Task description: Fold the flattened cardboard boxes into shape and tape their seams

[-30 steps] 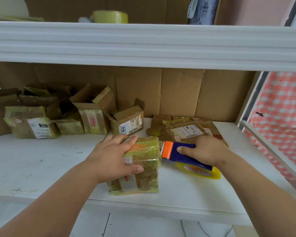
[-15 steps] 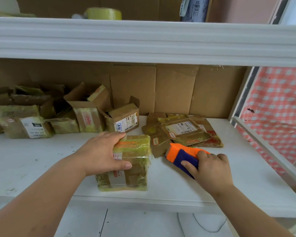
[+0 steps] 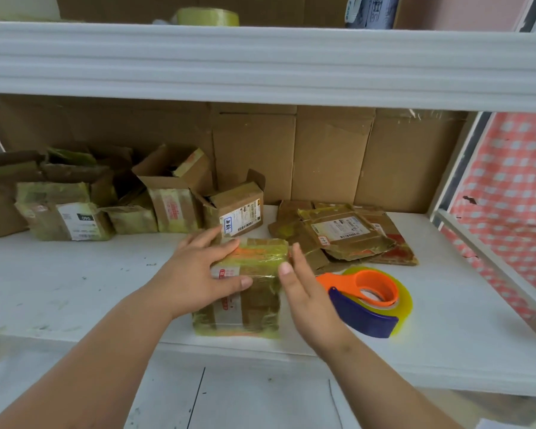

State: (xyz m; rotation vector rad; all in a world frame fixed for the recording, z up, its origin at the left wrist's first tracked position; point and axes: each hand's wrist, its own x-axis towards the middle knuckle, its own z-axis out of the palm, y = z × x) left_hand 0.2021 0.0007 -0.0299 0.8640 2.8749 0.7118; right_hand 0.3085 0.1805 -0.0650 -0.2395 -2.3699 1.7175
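Released from the right hand (image 3: 310,292), the tape dispenser (image 3: 369,300) is now lying on its side on the white shelf (image 3: 75,289), at lower right of centre, while half a second ago that hand was gripping its blue and orange body. Right fingers (image 3: 296,255) are now stretching out straight and holding nothing, coming in against the right edge of the taped box (image 3: 254,292) at the centre of the frame. The left hand (image 3: 198,274) is staying on the box as before, its fingers spreading over the top and its thumb pressing across the front face.

Judging from this, the taping pass on this box is probably finished and both hands are getting ready to smooth, turn or shift it.

Yellowish tape is covering most of the upright brown carton, wrinkling at the corners, with an orange strip showing along the top and white labels on the front. Just behind it to the right, the flattened boxes (image 3: 344,233) are waiting in a loose stack, and other folded boxes (image 3: 167,199) are crowding the shelf toward the left.
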